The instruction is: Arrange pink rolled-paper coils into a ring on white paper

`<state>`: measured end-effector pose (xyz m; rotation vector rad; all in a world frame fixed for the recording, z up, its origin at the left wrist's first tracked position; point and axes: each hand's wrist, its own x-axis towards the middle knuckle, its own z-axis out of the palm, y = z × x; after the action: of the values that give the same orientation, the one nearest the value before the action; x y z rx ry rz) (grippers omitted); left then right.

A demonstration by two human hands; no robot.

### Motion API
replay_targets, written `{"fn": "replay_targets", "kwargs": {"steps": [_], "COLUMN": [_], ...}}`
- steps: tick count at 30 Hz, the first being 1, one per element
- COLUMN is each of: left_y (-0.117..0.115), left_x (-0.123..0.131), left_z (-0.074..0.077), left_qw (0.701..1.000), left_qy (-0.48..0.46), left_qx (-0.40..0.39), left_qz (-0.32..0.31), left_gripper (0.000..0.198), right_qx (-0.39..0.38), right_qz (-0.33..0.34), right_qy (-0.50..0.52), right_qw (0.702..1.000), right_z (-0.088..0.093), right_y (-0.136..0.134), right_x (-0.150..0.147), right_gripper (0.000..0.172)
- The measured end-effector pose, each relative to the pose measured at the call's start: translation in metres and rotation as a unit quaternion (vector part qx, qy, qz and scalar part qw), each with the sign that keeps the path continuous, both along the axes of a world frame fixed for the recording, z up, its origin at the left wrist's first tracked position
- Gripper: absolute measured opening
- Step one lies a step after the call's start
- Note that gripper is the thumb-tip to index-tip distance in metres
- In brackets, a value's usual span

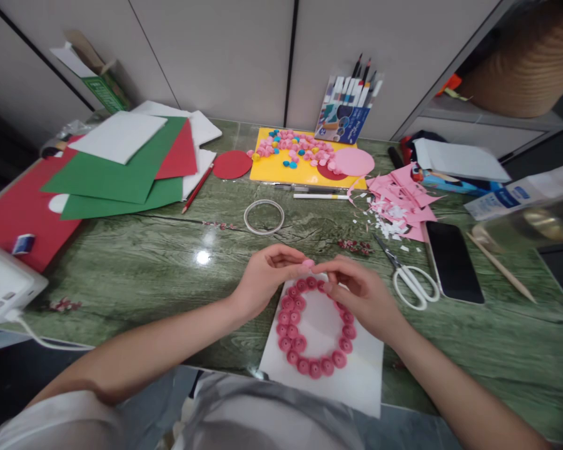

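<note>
A ring of rolled pink paper coils point(314, 367) lies on a white sheet point(363, 387) near the table's front edge. Along its left side, some coils form a second inner row. Just beyond the top of the ring, my left hand point(265, 275) pinches a small light pink paper coil point(308, 264) between thumb and fingertips. My right hand point(363, 294) hovers over the ring's upper right, its index finger reaching to the held coil and its thumb lower, apart from the index. Part of the ring is hidden under it.
Beyond my hands lies a roll of tape point(264, 217). White-handled scissors point(413, 284) and a phone point(454, 262) are on the right, near pink paper scraps point(403, 197). Many small coils cover a yellow sheet point(263, 172). Coloured paper point(112, 169) and a white charger point(9, 284) are left.
</note>
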<state>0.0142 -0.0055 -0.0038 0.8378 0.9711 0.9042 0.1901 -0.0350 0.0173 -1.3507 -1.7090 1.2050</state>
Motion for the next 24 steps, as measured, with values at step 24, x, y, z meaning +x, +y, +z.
{"fn": "replay_targets", "kwargs": {"steps": [24], "left_y": [-0.0029], "left_x": [0.0004], "left_z": [0.0083], "left_qw": [0.996], "left_qy": [0.066], "left_qx": [0.063], "left_qz": [-0.016], "left_gripper": [0.025], "right_qx": [0.173], "right_qz": [0.007], "right_qy": [-0.150], "right_qw": [0.973], "right_z": [0.0030], "right_y": [-0.0093], "right_x": [-0.0034], "right_gripper": [0.031]}}
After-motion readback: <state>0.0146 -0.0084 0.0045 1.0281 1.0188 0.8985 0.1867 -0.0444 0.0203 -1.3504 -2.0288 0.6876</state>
